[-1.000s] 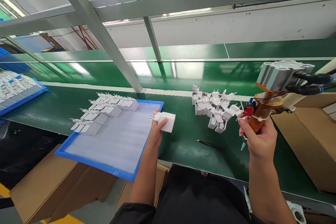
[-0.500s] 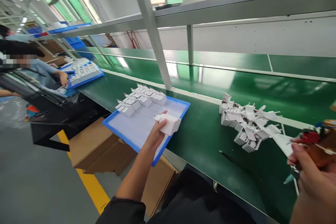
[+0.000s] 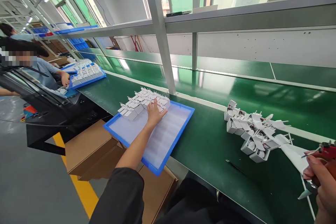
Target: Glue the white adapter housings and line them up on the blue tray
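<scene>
The left hand (image 3: 155,114) is stretched out, palm down, over white plug housings (image 3: 133,107) in the blue-rimmed tray (image 3: 168,140); whether one is gripped cannot be told. A red-topped tool (image 3: 329,151) is clasped in the right hand (image 3: 324,178).

On the near bench (image 3: 207,154), one blue-rimmed tray (image 3: 168,129), two groups of white cases (image 3: 254,131) (over five each, exact totals unresolved) and one pair of black tweezers (image 3: 232,164) are counted. At least two cardboard boxes (image 3: 89,143) and two co-workers (image 3: 47,71) are recorded.
</scene>
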{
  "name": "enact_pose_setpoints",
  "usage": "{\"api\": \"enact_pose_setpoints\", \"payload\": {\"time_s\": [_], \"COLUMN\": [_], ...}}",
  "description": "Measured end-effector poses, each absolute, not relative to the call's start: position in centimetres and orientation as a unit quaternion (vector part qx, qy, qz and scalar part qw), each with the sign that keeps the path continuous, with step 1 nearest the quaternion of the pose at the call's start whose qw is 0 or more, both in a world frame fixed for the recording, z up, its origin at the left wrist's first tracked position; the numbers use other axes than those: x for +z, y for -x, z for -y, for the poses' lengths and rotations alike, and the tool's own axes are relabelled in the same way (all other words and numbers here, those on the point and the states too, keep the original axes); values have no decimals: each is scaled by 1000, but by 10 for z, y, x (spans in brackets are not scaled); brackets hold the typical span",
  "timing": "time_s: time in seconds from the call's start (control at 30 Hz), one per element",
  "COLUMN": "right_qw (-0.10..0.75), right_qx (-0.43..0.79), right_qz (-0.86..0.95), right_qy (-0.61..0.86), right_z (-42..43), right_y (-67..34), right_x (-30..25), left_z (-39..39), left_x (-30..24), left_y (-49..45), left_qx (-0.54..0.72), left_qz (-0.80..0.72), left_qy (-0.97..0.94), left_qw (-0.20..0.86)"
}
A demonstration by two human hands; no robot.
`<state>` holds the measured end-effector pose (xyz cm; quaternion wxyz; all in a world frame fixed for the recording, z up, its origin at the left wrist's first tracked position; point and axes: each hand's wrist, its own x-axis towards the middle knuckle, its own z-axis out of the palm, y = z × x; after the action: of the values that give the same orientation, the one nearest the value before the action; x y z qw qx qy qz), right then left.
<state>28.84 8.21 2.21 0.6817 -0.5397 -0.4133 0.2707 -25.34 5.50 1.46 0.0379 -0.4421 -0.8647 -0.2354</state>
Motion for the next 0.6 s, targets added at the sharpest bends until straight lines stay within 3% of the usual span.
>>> {"api": "enact_pose_setpoints", "payload": {"time_s": [0.2,0.37,0.6], "right_qw": [672,682,655], "right_qx": [283,273,291], "right_qz": [427,429,453], "right_qy": [535,526,530], "right_z": [-63,-62,-57], "right_y": [-275,-275,-276], "right_x": [41,41,43], "left_z": [-43,-41,-32], "left_x": [14,26,32], "left_y": [254,255,291], "left_qx": [-164,-211,-334], "left_qz": [883,875,835], "left_qy": [427,415,435], "left_qw": [105,133,-34]}}
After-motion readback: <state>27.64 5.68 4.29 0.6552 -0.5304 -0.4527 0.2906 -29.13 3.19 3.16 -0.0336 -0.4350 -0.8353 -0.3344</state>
